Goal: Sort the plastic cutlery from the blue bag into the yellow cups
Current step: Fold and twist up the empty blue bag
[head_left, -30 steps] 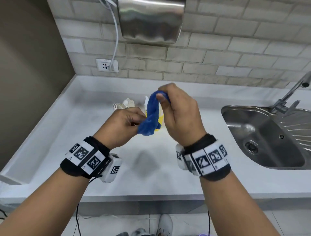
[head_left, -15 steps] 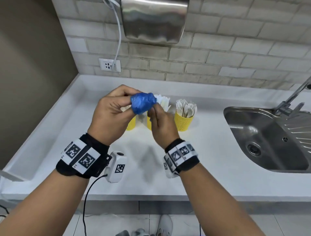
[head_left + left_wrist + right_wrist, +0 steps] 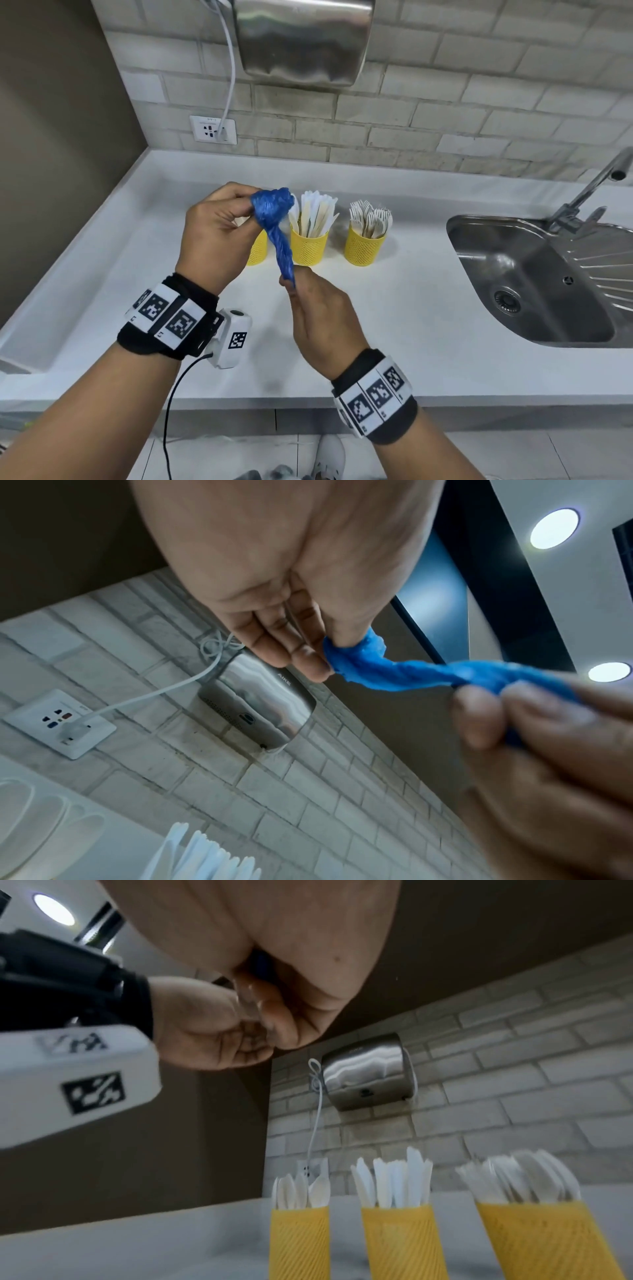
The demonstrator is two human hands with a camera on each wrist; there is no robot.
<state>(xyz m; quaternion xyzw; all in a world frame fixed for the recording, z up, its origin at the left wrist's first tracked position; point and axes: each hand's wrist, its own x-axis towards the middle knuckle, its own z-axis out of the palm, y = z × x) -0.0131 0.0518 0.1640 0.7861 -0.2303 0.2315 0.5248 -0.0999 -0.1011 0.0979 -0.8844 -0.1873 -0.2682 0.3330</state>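
- Head view: above the white surface (image 3: 394, 308), the left hand (image 3: 219, 240) pinches the balled top of the twisted blue bag (image 3: 274, 219); the right hand (image 3: 322, 315) pinches its lower end. Three yellow cups (image 3: 310, 246) hold sorted cutlery (image 3: 315, 214).
- Left wrist: fingers (image 3: 308, 664) grip the bag.
- Right wrist: fingers clenched on a blue sliver.

A steel sink (image 3: 534, 274) adjoins the white counter (image 3: 394, 308).

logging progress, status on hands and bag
Left hand grips bag top, right hand pinches its tail. Cutlery sorted in three cups. Nothing in the way.
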